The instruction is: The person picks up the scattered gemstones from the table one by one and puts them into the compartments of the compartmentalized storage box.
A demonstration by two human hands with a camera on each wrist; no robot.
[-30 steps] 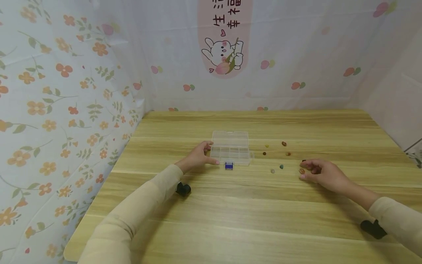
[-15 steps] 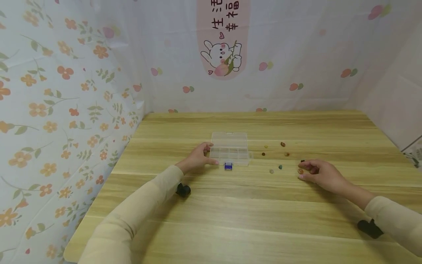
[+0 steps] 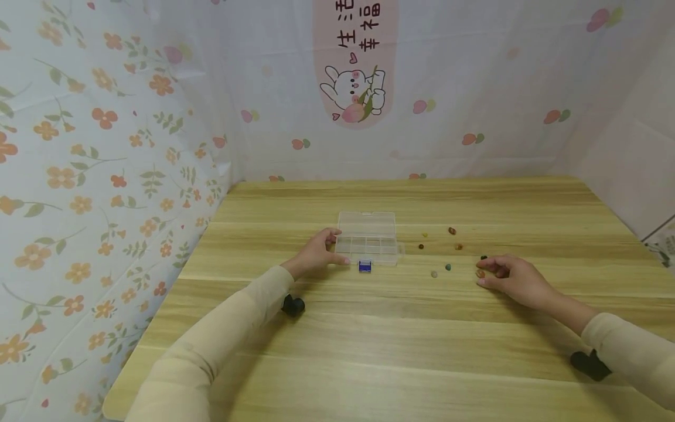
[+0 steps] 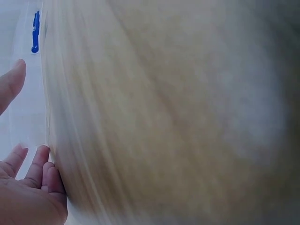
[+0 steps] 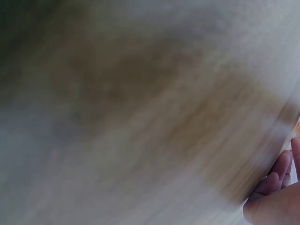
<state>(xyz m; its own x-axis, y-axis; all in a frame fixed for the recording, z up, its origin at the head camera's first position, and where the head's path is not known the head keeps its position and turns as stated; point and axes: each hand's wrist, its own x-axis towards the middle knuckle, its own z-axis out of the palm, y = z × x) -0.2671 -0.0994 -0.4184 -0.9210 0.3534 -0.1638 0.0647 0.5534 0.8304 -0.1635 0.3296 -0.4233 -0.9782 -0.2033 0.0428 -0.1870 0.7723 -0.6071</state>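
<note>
A clear plastic compartment box lies on the table with its lid folded back and a blue latch at its front. My left hand holds the box's left end, thumb at the front corner and fingers at the side. The left wrist view shows the thumb over the clear plastic. To the right, my right hand has thumb and forefinger on either side of a small orange-brown bead, seemingly pinching it at the tabletop. A dark bead lies by its fingertips.
Several small beads lie between box and right hand: a green one, a pale one, a dark brown one, a yellow one and reddish-brown ones. Patterned cloth hangs behind the wooden table.
The head view has shifted slightly. Both hands keep almost the same pose, the left at the box and the right around the orange-brown bead.
</note>
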